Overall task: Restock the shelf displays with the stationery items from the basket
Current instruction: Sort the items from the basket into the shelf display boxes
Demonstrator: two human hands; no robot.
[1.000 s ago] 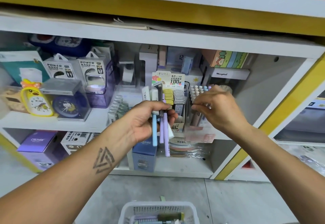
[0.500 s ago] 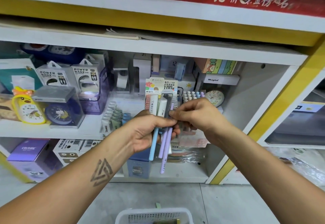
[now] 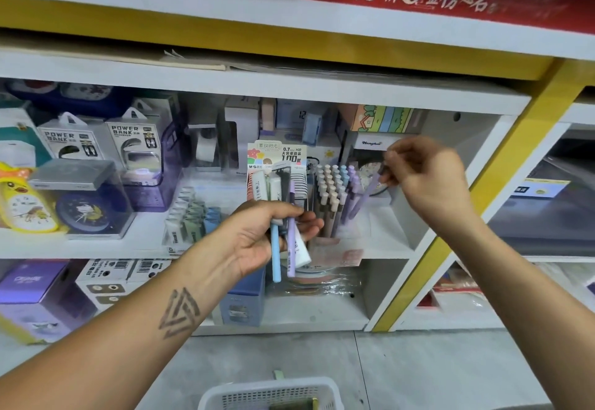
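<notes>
My left hand (image 3: 257,239) grips a bunch of pens and erasers (image 3: 283,216) in front of the middle shelf: a light blue pen, a purple pen, a dark one and white erasers. My right hand (image 3: 425,181) pinches a single purple pen (image 3: 370,190) by its top end, tilted, its lower end at the right edge of the pen display stand (image 3: 331,203), which is full of upright pastel pens. The white basket (image 3: 273,393) sits on the floor at the bottom edge, with a few items inside.
Power bank boxes (image 3: 128,145), boxed clocks (image 3: 87,203) and a yellow duck clock (image 3: 22,200) fill the shelf's left. A lead refill card (image 3: 280,158) stands behind my left hand. Small tubes (image 3: 193,219) stand left of it. Boxes (image 3: 38,293) line the lower shelf.
My right hand drew one purple pen out of the bunch in my left hand and carried it up and right to the pen stand. My left hand stayed in place.
</notes>
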